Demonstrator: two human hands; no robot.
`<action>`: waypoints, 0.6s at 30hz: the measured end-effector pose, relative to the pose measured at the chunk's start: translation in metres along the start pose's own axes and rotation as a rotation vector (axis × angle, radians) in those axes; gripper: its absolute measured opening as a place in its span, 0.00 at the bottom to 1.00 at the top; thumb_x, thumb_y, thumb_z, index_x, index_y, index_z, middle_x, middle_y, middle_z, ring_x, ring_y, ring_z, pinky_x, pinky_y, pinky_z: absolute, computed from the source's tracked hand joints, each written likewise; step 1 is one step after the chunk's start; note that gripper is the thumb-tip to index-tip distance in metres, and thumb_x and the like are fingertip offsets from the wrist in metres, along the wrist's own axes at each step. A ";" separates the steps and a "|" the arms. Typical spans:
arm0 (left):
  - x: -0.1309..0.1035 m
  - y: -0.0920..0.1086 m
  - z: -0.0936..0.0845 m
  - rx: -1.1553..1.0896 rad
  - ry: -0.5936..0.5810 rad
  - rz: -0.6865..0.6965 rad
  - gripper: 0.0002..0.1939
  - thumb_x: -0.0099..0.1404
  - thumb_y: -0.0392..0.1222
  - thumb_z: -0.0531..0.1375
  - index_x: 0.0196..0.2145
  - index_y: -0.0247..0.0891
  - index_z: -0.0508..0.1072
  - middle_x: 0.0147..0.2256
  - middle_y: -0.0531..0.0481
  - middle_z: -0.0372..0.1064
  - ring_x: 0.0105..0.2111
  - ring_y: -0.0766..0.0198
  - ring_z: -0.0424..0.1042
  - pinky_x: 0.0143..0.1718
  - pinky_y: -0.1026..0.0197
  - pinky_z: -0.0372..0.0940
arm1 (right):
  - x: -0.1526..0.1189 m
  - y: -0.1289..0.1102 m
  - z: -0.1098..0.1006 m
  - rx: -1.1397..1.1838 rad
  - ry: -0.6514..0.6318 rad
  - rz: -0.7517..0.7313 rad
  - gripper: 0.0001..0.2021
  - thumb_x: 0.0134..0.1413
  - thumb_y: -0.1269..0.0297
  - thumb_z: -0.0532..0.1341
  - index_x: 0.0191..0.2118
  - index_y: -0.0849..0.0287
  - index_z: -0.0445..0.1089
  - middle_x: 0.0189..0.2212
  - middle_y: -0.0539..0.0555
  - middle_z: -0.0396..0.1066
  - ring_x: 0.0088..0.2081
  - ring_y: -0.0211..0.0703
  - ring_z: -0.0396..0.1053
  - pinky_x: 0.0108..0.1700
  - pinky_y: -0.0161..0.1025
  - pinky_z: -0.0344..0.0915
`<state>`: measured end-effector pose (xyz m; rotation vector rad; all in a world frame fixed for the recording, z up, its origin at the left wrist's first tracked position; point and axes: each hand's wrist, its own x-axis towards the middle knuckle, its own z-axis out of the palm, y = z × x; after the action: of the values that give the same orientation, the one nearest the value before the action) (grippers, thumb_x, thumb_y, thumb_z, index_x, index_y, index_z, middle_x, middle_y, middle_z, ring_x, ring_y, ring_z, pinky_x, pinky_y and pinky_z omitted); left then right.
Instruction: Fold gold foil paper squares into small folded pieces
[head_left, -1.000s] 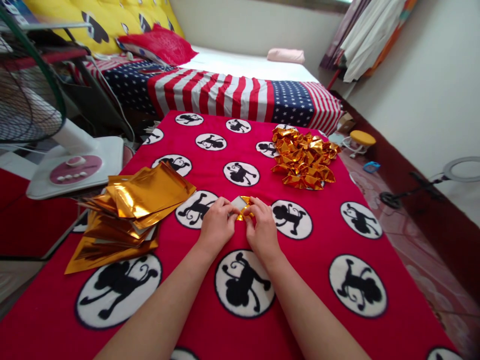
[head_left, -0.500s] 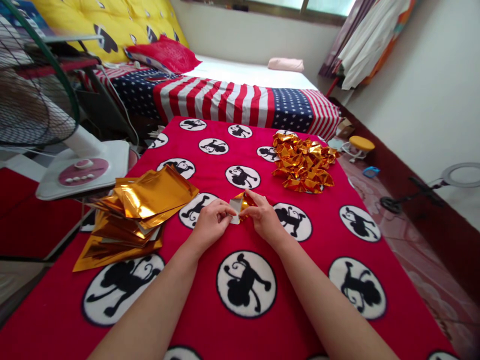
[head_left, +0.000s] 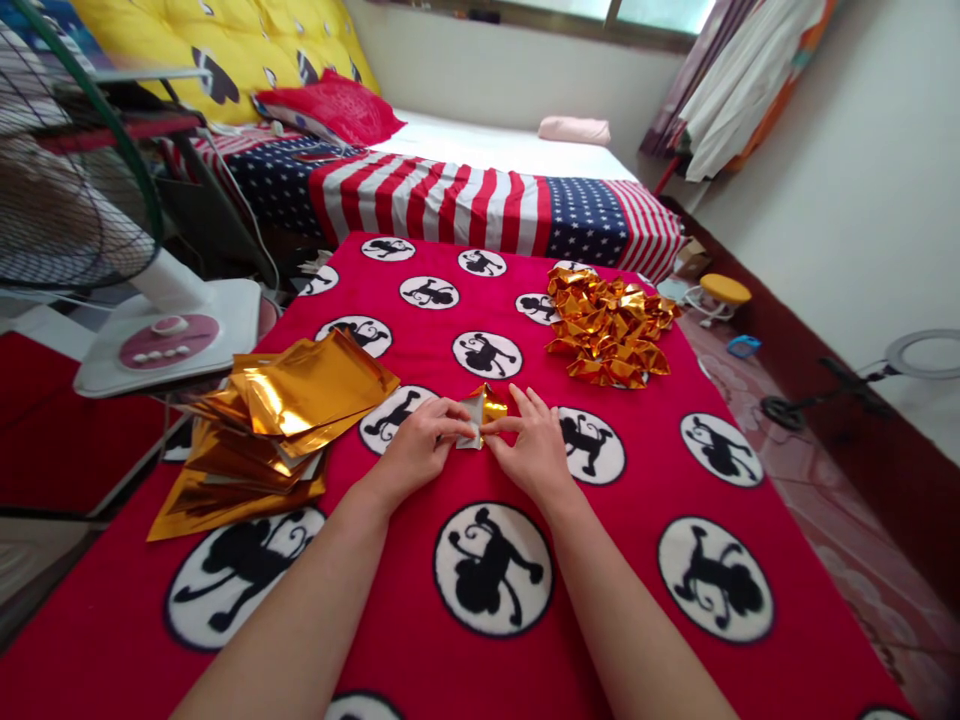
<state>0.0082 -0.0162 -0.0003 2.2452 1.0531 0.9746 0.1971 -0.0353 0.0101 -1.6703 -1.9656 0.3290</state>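
Note:
A small, partly folded piece of gold foil paper (head_left: 493,408) lies between my hands on the red cloth, its pale grey back showing on the left side. My left hand (head_left: 424,440) pinches the paper's left edge between thumb and fingers. At the right edge, my right hand (head_left: 529,438) grips the paper with thumb and index finger, the other fingers stretched forward. To the left lies a loose stack of flat gold foil sheets (head_left: 315,385). A heap of folded gold foil pieces (head_left: 611,325) sits at the far right of the cloth.
The red cloth (head_left: 600,560) with monkey prints covers the table. A fan (head_left: 172,330) stands close by the table's left side. Beyond the far edge is a bed (head_left: 465,205). A yellow stool (head_left: 724,290) and a ring light (head_left: 926,355) are on the right.
My right hand's middle fingers have lifted off the paper and spread out, showing more of its gold side. My left hand has shifted slightly along the left edge.

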 end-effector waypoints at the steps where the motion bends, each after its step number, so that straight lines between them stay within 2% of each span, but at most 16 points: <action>1: 0.000 0.000 -0.001 -0.002 -0.002 0.009 0.17 0.61 0.25 0.55 0.36 0.42 0.79 0.41 0.47 0.72 0.43 0.62 0.70 0.46 0.57 0.66 | -0.001 -0.001 0.002 -0.002 0.007 0.018 0.07 0.49 0.65 0.66 0.34 0.45 0.80 0.61 0.53 0.62 0.64 0.61 0.53 0.61 0.72 0.43; 5: -0.001 -0.003 -0.001 0.009 0.039 0.024 0.19 0.62 0.24 0.52 0.37 0.41 0.79 0.43 0.47 0.70 0.45 0.60 0.69 0.49 0.55 0.65 | 0.003 0.002 0.000 -0.008 -0.027 0.014 0.08 0.50 0.66 0.66 0.35 0.45 0.79 0.63 0.52 0.59 0.65 0.58 0.52 0.62 0.69 0.43; 9: -0.001 -0.001 -0.001 0.052 0.050 0.053 0.18 0.62 0.25 0.54 0.39 0.43 0.78 0.45 0.47 0.70 0.47 0.59 0.68 0.50 0.54 0.65 | 0.018 0.011 -0.011 0.001 -0.114 -0.123 0.10 0.47 0.73 0.67 0.34 0.48 0.79 0.65 0.52 0.54 0.66 0.57 0.48 0.63 0.64 0.47; 11: -0.001 0.002 0.000 0.083 0.045 0.089 0.15 0.62 0.27 0.57 0.39 0.43 0.77 0.45 0.47 0.70 0.47 0.59 0.68 0.50 0.54 0.65 | 0.023 0.013 -0.014 -0.007 -0.092 -0.173 0.10 0.45 0.75 0.67 0.33 0.52 0.78 0.64 0.54 0.55 0.64 0.56 0.50 0.62 0.58 0.52; 13: 0.001 0.005 0.001 0.121 0.035 0.126 0.11 0.61 0.29 0.60 0.38 0.43 0.77 0.44 0.48 0.71 0.46 0.59 0.68 0.49 0.53 0.64 | 0.023 0.013 -0.014 -0.023 -0.058 -0.179 0.08 0.45 0.75 0.67 0.32 0.54 0.76 0.57 0.56 0.62 0.59 0.53 0.58 0.58 0.51 0.58; 15: 0.002 0.007 0.001 0.164 0.017 0.148 0.09 0.62 0.32 0.61 0.38 0.43 0.77 0.44 0.49 0.73 0.45 0.59 0.68 0.48 0.53 0.63 | 0.019 0.010 -0.011 -0.052 -0.044 -0.150 0.07 0.47 0.75 0.66 0.31 0.55 0.76 0.46 0.56 0.70 0.49 0.49 0.65 0.51 0.45 0.62; 18: 0.003 0.008 0.001 0.209 -0.025 0.158 0.07 0.65 0.35 0.59 0.38 0.43 0.77 0.40 0.50 0.75 0.42 0.60 0.68 0.46 0.53 0.63 | 0.010 0.008 -0.006 -0.052 -0.055 -0.088 0.06 0.50 0.74 0.64 0.29 0.55 0.75 0.33 0.53 0.71 0.39 0.44 0.68 0.42 0.40 0.62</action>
<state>0.0144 -0.0189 0.0056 2.5363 1.0202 0.9343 0.2061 -0.0249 0.0141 -1.6169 -2.0970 0.2962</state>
